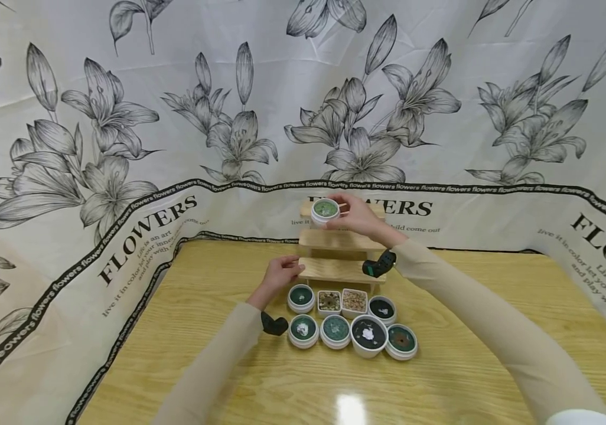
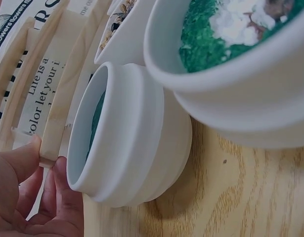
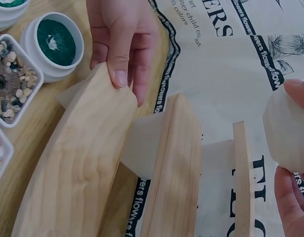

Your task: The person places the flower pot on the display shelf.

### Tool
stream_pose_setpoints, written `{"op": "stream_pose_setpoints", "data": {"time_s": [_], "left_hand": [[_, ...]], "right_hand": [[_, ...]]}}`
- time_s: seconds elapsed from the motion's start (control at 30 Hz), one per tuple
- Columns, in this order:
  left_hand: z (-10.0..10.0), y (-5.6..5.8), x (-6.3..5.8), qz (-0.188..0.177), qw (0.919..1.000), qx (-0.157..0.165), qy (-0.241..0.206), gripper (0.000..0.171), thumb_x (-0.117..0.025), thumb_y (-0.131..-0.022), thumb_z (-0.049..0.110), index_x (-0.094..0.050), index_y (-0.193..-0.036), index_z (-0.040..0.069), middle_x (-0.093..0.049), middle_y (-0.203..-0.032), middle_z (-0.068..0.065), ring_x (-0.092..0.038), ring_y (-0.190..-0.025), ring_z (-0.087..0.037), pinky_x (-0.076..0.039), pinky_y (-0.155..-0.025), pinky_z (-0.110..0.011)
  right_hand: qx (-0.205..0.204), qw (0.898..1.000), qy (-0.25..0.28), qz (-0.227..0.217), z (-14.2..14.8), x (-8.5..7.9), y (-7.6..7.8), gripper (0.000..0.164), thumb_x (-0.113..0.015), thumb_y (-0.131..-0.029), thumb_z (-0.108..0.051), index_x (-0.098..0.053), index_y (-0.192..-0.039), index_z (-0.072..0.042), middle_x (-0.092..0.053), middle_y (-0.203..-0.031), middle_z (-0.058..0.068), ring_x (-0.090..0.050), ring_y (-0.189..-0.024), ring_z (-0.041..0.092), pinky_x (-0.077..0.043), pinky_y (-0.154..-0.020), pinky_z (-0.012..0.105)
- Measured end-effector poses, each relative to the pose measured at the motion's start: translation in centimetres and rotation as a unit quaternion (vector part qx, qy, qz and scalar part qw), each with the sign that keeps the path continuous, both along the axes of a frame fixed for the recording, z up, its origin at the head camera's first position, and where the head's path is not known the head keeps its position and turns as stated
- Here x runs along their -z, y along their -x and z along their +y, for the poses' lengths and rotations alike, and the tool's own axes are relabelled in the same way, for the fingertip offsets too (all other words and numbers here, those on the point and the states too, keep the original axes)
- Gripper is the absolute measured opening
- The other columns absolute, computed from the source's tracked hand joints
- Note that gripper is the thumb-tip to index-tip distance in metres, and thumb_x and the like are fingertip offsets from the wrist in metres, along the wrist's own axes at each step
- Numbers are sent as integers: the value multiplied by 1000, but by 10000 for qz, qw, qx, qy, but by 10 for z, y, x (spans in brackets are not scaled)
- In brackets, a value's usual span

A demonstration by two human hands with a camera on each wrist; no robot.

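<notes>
A white round pot [image 1: 326, 221] with a green filling is gripped between the thumb and fingers of the right hand [image 1: 358, 217], and its opening is turned upward. It is held at the left part of the top board [image 3: 244, 182] of a three-tier wooden stand [image 1: 329, 238]; in the right wrist view, a narrow gap is seen between pot and board. By the left hand [image 1: 280, 273] the left end of the stand's lowest board [image 1: 340, 270] is pinched between thumb and fingers. The boards are joined by pale supports [image 3: 144, 145]. A black band is worn on each wrist, and both arms are covered by beige sleeves [image 1: 462, 295]. Just beside the left hand, a green-filled round pot [image 1: 300, 298] is set at the left end of a back row, which is continued by a square pot with mixed pebbles [image 1: 329, 301], a square pot with pinkish pebbles [image 1: 354, 301] and a dark-filled round pot [image 1: 382, 310]. In the front row are placed a green pot with a white patch [image 1: 303, 330], a plainer green pot [image 1: 335, 331], a larger dark pot [image 1: 369, 335] and a green pot with a brown patch [image 1: 401, 341]. All eight are carried by a wood-grained bench [image 1: 494, 330], which is backed by a lily-printed cloth [image 1: 260, 218] lettered "FLOWERS".
</notes>
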State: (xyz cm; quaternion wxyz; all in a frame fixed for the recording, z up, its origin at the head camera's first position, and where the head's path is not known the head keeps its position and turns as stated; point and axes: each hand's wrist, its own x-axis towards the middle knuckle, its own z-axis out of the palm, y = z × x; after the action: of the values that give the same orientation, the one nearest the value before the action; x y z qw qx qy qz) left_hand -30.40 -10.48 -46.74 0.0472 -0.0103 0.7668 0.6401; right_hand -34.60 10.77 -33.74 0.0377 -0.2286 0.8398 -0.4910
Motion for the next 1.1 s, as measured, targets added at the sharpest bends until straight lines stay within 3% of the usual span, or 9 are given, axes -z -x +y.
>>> {"op": "stream_pose_setpoints", "data": {"time_s": [0.17, 0.47, 0.87, 1.1], "left_hand": [[1, 2, 5, 58, 10000, -61, 34, 38, -65, -90, 6, -59, -125, -6, -64, -109, -21, -57, -76, -8, -56, -70, -24], [3, -1, 5, 46, 9999, -92, 43, 37, -65, -90, 6, -60, -125, -6, -64, -110, -22, -57, -80, -9, -55, -69, -22], [2, 0, 4, 100, 9999, -95, -16, 39, -65, -90, 6, -58, -126, -7, -64, -113, -24, -58, -82, -10, -57, -71, -24], [2, 3, 6, 120, 9999, -113, 2, 37, -66, -90, 6, -60, -124, -6, -64, -109, -22, -57, -79, -8, -56, -70, -23]], "right_hand": [[137, 9997, -212, 9, -4, 0, 7, 68, -77, -78, -10, -45, -138, -5, -53, -129, 17, -54, -110, 30, -49, -83, 33], [282, 9995, -146, -74, -9, 4, 20, 70, -77, -80, -12, -43, -141, -6, -53, -127, 16, -53, -104, 27, -47, -77, 29], [435, 9989, -4, -152, -16, 10, 34, 67, -74, -81, -9, -44, -140, -5, -53, -129, 17, -53, -106, 27, -49, -81, 29], [691, 9973, -27, -237, -20, 13, 40, 67, -74, -80, -9, -44, -140, -4, -52, -131, 18, -51, -109, 29, -48, -87, 34]]}}
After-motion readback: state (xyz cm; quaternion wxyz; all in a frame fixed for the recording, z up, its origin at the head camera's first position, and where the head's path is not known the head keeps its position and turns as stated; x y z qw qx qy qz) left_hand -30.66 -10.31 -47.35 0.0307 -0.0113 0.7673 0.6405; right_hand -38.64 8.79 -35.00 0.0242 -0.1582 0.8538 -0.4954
